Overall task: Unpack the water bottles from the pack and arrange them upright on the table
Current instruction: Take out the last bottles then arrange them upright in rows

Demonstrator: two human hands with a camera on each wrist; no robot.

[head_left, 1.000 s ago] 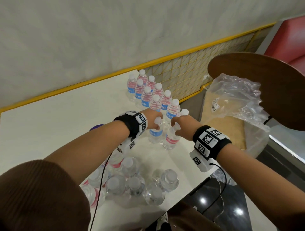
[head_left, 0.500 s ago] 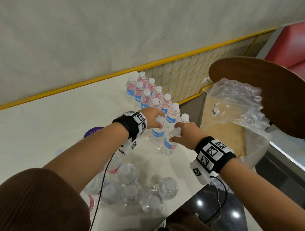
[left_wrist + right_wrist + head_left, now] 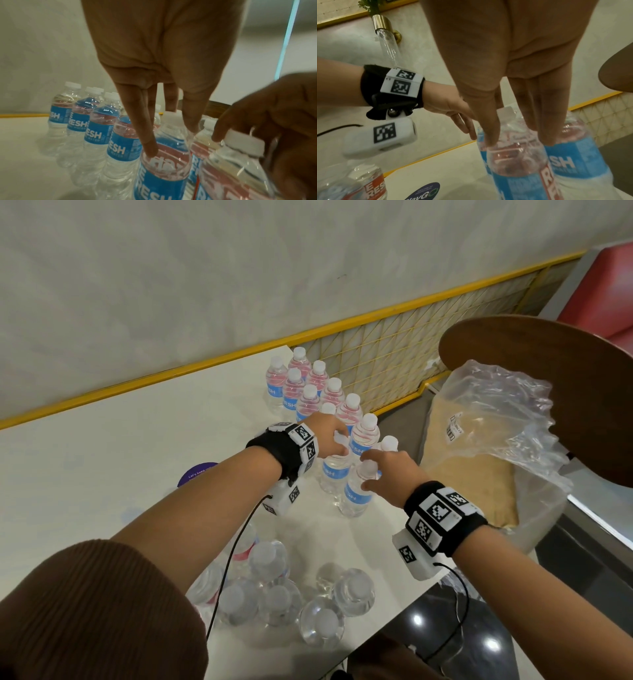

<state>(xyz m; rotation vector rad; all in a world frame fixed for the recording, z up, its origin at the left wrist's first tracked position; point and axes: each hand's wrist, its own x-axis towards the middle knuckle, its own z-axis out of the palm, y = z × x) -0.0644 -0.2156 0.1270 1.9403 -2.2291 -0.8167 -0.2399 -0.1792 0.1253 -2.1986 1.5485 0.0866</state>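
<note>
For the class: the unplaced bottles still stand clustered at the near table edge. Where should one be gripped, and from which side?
Judging by the near cluster, grip a bottle at its white cap and neck, coming from straight above: they stand upright, packed side by side, so only the tops are free.

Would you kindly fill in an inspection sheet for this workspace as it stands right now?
Surface: white table top, a round purple sticker on it.
Job's things: double row of upright clear water bottles with blue labels toward the wall; a cluster of unplaced bottles at the near edge.
Clutter: crumpled clear plastic wrap beside the table.
Grippers: left hand grips an upright bottle at its neck; right hand grips the neighbouring bottle the same way.
Cables: black cable from the left wrist unit, another from the right.
Surroundings: pale wall, yellow mesh railing, round brown wooden chair back.
</note>
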